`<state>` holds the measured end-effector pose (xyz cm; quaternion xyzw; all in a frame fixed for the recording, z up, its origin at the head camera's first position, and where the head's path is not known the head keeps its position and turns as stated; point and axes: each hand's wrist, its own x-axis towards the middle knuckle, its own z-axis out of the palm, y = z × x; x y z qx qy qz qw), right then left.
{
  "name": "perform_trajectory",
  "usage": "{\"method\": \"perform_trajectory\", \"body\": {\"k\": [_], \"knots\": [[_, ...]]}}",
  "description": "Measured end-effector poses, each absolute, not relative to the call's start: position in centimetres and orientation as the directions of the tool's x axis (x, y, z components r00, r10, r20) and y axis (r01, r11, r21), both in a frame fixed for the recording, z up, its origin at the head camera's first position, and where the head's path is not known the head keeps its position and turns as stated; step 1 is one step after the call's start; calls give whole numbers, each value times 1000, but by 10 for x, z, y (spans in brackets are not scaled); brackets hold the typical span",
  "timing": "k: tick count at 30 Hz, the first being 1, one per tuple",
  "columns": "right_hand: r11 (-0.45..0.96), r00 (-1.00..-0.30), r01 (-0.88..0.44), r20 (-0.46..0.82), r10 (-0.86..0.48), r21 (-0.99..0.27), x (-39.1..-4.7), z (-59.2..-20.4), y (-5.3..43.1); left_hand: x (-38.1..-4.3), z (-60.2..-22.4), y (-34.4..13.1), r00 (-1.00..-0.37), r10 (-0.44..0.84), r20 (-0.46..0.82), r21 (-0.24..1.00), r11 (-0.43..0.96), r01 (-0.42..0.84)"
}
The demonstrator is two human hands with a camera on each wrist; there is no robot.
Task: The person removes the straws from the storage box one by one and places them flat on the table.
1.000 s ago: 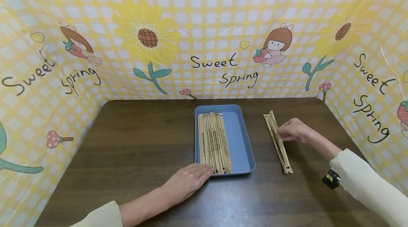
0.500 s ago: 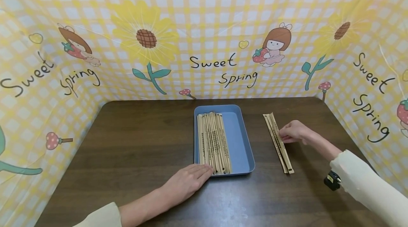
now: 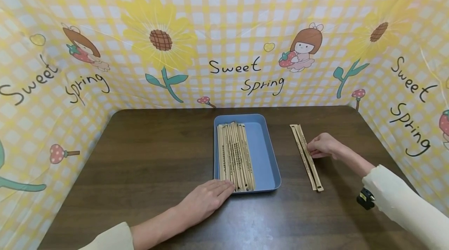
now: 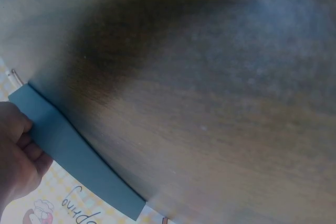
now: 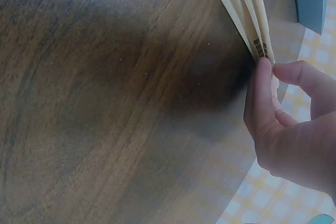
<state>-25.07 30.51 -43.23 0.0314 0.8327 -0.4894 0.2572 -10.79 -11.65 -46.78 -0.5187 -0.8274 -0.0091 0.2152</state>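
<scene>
A blue tray (image 3: 263, 156) on the brown table holds several long, narrow paper packets (image 3: 234, 156) with dark print, lying lengthwise along its left side. My left hand (image 3: 205, 199) is at the tray's near left corner, holding the rim; in the left wrist view its fingers (image 4: 34, 153) bend at the edge of the wall. Right of the tray, two similar kraft-coloured packets (image 3: 313, 172) lie side by side, slightly slanted. My right hand (image 3: 324, 144) pinches their right side near the middle, and the right wrist view shows thumb and fingers closed on the packets (image 5: 244, 3).
The wooden table (image 3: 147, 156) extends on both sides of the tray. A yellow checked cloth (image 3: 224, 35) with printed flowers stands behind the table and along both sides. A small black device (image 3: 366, 198) sits at the right sleeve.
The right-hand packet has straightened and come down alongside the other, so their far ends now lie nearly level. The left hand and tray stay in place.
</scene>
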Motion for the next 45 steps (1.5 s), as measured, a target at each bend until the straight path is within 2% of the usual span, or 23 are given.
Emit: {"method": "perform_trajectory", "body": {"k": [12,29,45], "knots": [[560,-869,278,-453,-200,-781,-251,-429,308,-108,-465,-116,-363,847,389,-190,459,868],[588,-892,217,-403,-204,-779,-251,-432,308,-109,-464,-117,-386,863,326,-198,462,864],[603,-902,190,-380,-203,-774,-250,-435,309,-107,-465,-117,-391,859,330,-164,460,873]]}}
